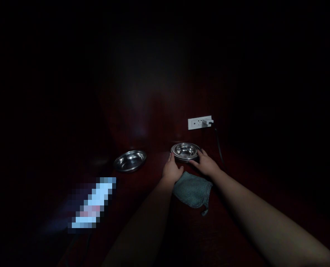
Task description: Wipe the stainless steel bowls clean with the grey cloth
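Note:
A nested stack of shiny steel bowls (185, 151) rests on the dark red surface near the wall. My left hand (172, 171) presses its fingers against the left side of the stack, thumb apart. On the opposite side, my right hand (207, 164) grips the stack's right edge, with the thumb toward the front and the fingers around the rim. Just in front of the stack and between my forearms lies a crumpled blue-green cloth (193, 189). A separate shallow steel dish (130, 161) sits to the left, apart from both hands.
On the back wall, a white socket plate (195, 123) holds a plug (207, 121), whose dark cable (218, 142) hangs down right of the bowls. A bright pixelated screen (94, 204) stands at the lower left. The surroundings are very dark.

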The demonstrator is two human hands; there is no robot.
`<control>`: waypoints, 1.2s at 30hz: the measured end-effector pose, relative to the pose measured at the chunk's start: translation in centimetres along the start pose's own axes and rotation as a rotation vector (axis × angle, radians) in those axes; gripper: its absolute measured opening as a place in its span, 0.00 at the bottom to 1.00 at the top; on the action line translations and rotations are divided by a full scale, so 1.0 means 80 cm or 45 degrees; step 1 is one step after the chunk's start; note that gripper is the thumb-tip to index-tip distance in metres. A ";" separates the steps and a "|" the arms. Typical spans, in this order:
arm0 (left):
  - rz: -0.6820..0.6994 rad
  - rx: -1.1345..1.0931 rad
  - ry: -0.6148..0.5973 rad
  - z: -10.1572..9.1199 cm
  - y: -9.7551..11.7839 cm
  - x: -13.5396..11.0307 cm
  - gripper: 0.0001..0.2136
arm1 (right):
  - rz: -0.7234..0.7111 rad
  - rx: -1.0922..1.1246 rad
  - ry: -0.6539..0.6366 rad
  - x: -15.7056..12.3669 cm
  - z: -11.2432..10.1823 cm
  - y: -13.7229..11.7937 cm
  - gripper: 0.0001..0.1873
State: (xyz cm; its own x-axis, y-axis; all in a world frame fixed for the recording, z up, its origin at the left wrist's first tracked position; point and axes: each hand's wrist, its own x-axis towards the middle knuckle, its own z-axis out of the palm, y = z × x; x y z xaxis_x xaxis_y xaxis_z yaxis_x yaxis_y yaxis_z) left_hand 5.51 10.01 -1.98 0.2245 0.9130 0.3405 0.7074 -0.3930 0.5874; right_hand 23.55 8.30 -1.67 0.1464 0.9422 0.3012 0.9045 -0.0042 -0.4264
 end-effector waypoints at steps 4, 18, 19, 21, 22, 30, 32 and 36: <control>-0.020 -0.008 -0.007 0.000 -0.001 0.001 0.42 | 0.003 0.021 0.026 -0.001 -0.001 0.001 0.41; 0.020 -0.151 0.009 0.001 -0.012 0.001 0.38 | 0.001 0.057 0.076 -0.003 0.000 0.001 0.38; 0.009 -0.173 0.032 0.001 -0.013 0.001 0.36 | 0.002 0.066 0.066 -0.004 0.000 0.000 0.38; -0.032 -0.169 0.104 0.000 -0.015 -0.001 0.31 | 0.023 0.082 0.083 -0.007 -0.002 -0.002 0.39; -0.045 -0.155 0.121 -0.001 -0.015 -0.003 0.28 | 0.031 0.087 0.113 -0.009 -0.005 -0.004 0.40; 0.138 0.078 0.082 -0.050 -0.018 -0.056 0.15 | 0.002 0.077 0.045 -0.045 -0.040 -0.023 0.20; 0.177 0.193 0.066 -0.082 -0.020 -0.064 0.14 | -0.027 0.051 -0.143 -0.056 -0.038 -0.027 0.23; 0.126 0.441 0.060 -0.150 -0.034 -0.062 0.15 | -0.079 -0.059 -0.320 -0.070 -0.032 -0.038 0.29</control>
State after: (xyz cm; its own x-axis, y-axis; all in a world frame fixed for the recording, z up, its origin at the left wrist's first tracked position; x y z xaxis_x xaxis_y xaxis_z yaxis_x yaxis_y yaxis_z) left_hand -5.55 5.27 3.52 0.2782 0.8632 0.4213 0.8707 -0.4118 0.2689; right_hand 20.99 2.21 0.11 -0.0088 0.9948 0.1019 0.9268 0.0464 -0.3728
